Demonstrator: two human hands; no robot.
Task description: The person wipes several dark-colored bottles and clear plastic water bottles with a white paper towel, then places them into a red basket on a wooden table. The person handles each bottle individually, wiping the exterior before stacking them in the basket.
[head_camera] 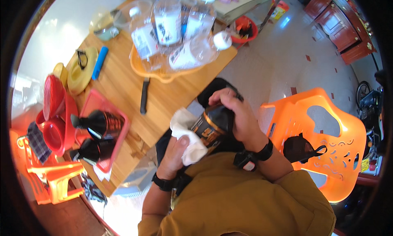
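Note:
Over my lap, at the table's near edge, I have a black bottle (209, 125) with gold bands and lettering on its label. My right hand (236, 111) is wrapped around one end of it. In my left hand (176, 153) is a crumpled white cloth or tissue (190, 141), pressed against the bottle's other end and side. Two similar dark bottles, one of them (103, 124) nearer the table's middle, lie on their sides in a pink plastic basket (122, 134). A black-handled knife (144, 96) rests on the wooden table (165, 98), its blade partly hidden by an orange basket.
The orange basket (167, 78) holds several clear plastic bottles (167, 21). Beside a yellow straw hat (80, 73) lies a blue tube-like object (99, 62). Red plastic containers (55, 134) stand at the left. An orange plastic chair (353, 137) with a black cap is at my right.

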